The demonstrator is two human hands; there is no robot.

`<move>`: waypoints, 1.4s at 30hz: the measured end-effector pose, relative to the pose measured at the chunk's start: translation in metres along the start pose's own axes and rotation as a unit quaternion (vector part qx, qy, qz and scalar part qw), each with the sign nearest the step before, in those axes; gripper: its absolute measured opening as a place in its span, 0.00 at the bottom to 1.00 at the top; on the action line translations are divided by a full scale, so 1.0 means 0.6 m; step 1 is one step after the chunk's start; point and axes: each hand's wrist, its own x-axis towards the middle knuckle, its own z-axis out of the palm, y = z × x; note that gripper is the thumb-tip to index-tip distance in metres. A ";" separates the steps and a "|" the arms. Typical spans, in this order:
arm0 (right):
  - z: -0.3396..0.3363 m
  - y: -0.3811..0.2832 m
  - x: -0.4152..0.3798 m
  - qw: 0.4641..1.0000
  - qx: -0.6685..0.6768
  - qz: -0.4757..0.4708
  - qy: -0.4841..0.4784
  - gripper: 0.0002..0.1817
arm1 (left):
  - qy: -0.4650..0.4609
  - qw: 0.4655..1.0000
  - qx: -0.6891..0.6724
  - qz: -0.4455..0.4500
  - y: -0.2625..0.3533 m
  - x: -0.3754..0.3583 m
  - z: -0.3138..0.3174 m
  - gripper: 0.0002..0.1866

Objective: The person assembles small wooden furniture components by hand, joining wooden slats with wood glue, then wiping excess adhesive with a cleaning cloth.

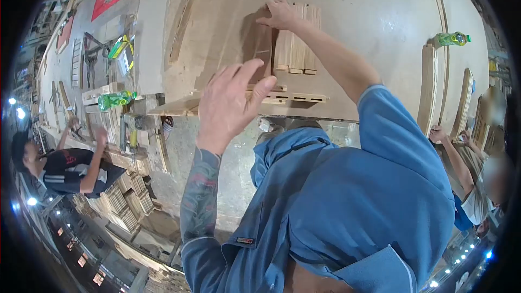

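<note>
My left hand (230, 103) is raised above the near edge of the workbench, its fingers apart and nothing in it. Beyond it, my right hand (283, 15) reaches to the far left end of a small stack of wooden strips (297, 49). It touches the stack there, with the thumb spread from the fingers; its underside is hidden. Slotted wooden strips (304, 97) lie crosswise along the bench's near edge, partly behind my left hand.
A long wooden strip (184, 16) lies on the workbench (363, 38) at left. Green bottles stand or lie at left (116, 100) and right (453, 39). One person (70, 168) works at the left, another (467, 173) at the right. Stacked wood pieces (122, 206) sit lower left.
</note>
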 end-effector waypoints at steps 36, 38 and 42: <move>-0.048 -0.169 -0.392 0.939 0.289 -0.152 0.105 0.20 | -0.021 0.993 0.069 0.095 0.041 0.030 0.064 0.21; -0.105 -0.107 -0.331 0.944 0.239 -0.219 -0.068 0.23 | -0.029 0.994 0.074 0.081 0.049 0.033 0.061 0.20; -0.039 0.048 -0.088 0.999 0.038 -0.005 0.025 0.29 | -0.024 0.995 0.065 0.067 0.049 0.036 0.059 0.19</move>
